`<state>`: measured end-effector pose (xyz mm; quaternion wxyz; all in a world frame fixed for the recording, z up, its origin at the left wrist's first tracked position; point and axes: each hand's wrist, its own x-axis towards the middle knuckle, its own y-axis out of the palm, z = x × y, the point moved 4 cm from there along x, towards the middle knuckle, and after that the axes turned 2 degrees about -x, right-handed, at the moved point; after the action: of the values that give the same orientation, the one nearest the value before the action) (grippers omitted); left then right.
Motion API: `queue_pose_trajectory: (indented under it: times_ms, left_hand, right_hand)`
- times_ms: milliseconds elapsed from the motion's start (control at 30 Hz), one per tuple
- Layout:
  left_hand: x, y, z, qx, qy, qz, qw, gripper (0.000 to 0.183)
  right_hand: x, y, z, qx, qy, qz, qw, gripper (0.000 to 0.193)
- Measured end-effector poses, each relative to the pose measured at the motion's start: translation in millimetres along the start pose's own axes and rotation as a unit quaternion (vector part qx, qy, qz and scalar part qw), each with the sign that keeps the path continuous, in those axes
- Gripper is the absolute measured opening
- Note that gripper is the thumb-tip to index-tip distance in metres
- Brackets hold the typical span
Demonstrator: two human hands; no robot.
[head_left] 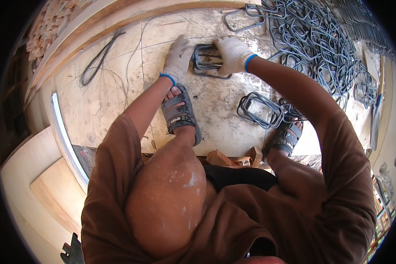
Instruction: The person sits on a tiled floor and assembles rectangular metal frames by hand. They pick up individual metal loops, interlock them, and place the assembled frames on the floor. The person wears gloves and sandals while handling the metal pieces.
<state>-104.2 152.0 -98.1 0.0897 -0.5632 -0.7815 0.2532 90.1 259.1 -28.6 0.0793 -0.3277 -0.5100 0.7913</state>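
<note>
A small stack of dark rectangular wire stirrups point(208, 67) lies on the pale, dirty tiled floor between my hands. My right hand point(234, 53), in a white glove with a blue cuff, curls its fingers and thumb round the stack's right side. Along the stack's left side is my left hand point(178, 58), gloved the same way, its fingers stretched away from me and somewhat blurred. Whether it touches the metal I cannot tell. Another bundle of stirrups point(260, 110) rests nearer me, beside my right foot.
A large heap of stirrups point(310, 44) covers the far right. Loops of thin dark wire point(102, 59) lie at the left. Long timber boards point(105, 20) border the far left. My sandalled left foot point(180, 110) is close behind my left hand; wood offcuts point(222, 158) lie near my seat.
</note>
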Motion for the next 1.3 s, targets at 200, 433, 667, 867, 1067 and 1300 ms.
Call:
queue_pose_trajectory:
  times_ms: [200,433,667,867,1067,1300]
  left_hand:
    - [-46.8,-21.3,-39.2,0.320,0.133,0.160,0.924,0.097]
    - [-35.0,6.3,-71.9,0.416,0.061,0.204,0.884,0.092]
    - [-54.5,36.9,-98.3,0.390,-0.141,0.158,0.896,0.096]
    - [-84.5,50.2,-77.2,0.348,-0.125,0.099,0.924,0.092]
    - [-99.1,58.9,-54.1,0.210,-0.191,0.156,0.946,0.084]
    - [-98.3,50.5,-48.4,0.137,-0.209,0.201,0.947,0.070]
  right_hand:
    - [-34.7,2.3,-50.5,0.120,0.118,-0.088,0.982,0.088]
    - [-62.4,7.8,-79.6,0.127,0.244,-0.038,0.961,0.099]
    - [-70.3,8.7,-69.2,0.245,0.256,-0.101,0.930,0.083]
    - [-63.4,-2.5,-6.3,0.134,0.172,-0.109,0.970,0.095]
    - [-48.9,32.1,3.1,0.044,0.151,-0.079,0.984,0.106]
    - [-44.5,26.3,7.0,0.056,0.133,-0.063,0.987,0.105]
